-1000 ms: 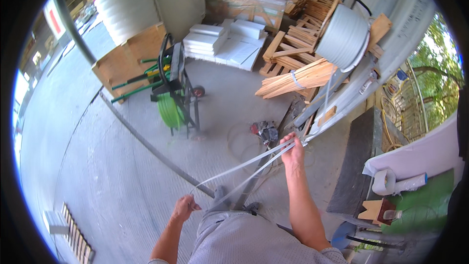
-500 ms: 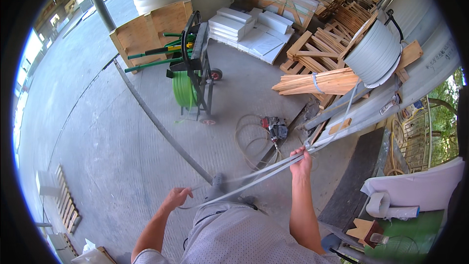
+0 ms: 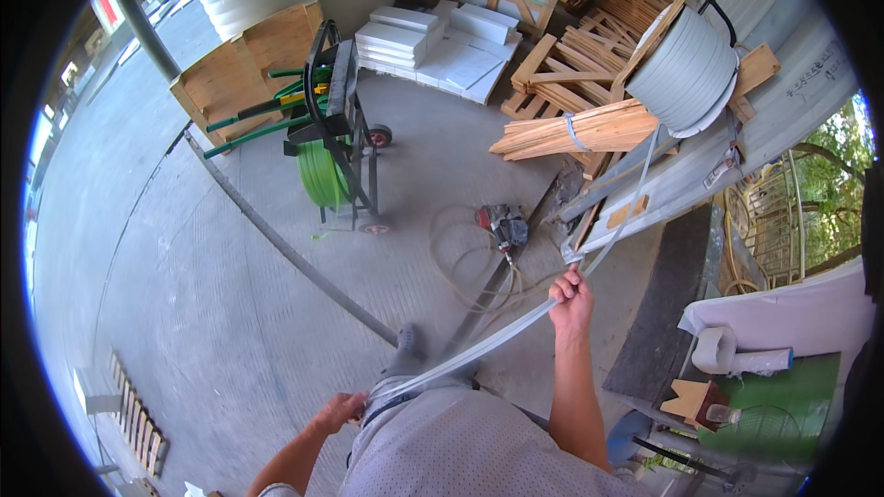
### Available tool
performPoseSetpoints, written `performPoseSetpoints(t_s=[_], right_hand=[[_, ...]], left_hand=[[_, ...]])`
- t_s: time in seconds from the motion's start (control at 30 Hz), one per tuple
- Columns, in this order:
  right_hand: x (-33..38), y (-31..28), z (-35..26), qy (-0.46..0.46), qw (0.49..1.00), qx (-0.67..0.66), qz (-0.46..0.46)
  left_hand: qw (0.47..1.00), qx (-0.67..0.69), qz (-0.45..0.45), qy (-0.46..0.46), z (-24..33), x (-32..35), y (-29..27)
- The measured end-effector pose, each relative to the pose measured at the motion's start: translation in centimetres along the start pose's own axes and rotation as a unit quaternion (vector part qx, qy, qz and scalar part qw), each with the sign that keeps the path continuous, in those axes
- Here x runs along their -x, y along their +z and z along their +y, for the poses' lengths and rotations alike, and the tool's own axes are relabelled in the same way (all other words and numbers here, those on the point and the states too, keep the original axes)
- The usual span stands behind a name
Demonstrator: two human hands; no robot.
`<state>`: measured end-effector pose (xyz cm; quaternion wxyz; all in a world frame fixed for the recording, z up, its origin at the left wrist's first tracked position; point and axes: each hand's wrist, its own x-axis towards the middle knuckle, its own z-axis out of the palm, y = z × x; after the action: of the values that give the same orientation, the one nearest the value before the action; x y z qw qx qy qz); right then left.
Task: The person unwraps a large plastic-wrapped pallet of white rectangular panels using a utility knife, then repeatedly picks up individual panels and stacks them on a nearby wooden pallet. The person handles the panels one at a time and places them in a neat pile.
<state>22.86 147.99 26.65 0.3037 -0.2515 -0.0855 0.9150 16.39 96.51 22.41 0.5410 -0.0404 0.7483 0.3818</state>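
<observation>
A pale grey packing strap (image 3: 488,346) runs in doubled lengths across the front of my body. My right hand (image 3: 573,302) is closed round it, raised ahead and to the right. Low on the left, near my waist, my left hand (image 3: 343,411) has its fingers closed at the other end of the lengths. Beyond my right hand, a single run of strap climbs to a large grey strap reel (image 3: 683,74) held on a wooden frame. The exact grip of my left fingers is partly hidden.
A red and black strapping tool (image 3: 503,226) with a coiled hose lies on the floor ahead. Left of it stands a wheeled cart (image 3: 345,129) with green strap and green-handled tools. Bundled wooden slats (image 3: 589,132) and white slabs (image 3: 442,46) lie farther off.
My left hand has moved slightly down with the strap, and the two strap lengths now lie closer together. My right hand has lowered a little. The whole view has shifted.
</observation>
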Motion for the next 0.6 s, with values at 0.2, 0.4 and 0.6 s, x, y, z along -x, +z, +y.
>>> performPoseSetpoints(t_s=[0.2,0.4,0.6], right_hand=[[-1.0,0.0,0.6,-0.023,0.997,-0.052,-0.054],[-2.9,-1.0,1.7,-0.040,0.992,-0.119,-0.016],[-3.1,0.1,4.4,-0.053,0.996,-0.071,0.024]], left_hand=[[0.892,0.432,0.042,0.130,3.9,-2.1,-5.1],[0.914,0.374,-0.021,0.156,10.6,-2.0,-9.9],[0.978,0.150,0.092,0.116,9.8,-4.8,-11.1]])
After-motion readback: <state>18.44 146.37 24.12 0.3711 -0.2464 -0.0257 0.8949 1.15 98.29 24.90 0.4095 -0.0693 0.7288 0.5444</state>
